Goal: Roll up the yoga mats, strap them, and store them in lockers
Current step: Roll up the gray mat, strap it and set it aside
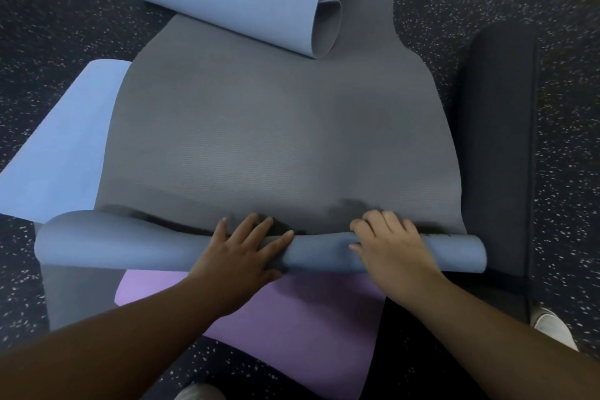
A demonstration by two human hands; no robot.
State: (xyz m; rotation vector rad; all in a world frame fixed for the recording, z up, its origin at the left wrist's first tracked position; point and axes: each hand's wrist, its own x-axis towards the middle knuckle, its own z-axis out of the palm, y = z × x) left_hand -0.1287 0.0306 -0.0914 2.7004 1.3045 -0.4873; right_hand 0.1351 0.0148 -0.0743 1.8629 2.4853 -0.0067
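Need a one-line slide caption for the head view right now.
Both hands, left hand and right hand, press on the started roll of a grey yoga mat on speckled floor.

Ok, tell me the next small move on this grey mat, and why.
Probably slide the left hand outward and tighten the grey mat roll there: that end bulges loose, the right hand side is tighter, and most of the mat lies unrolled.

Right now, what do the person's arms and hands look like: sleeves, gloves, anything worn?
Both forearms are bare up to the frame edge, with no sleeves in view. The left hand and right hand are bare too: no gloves, rings, watch or wristband visible. No markings show on either arm.
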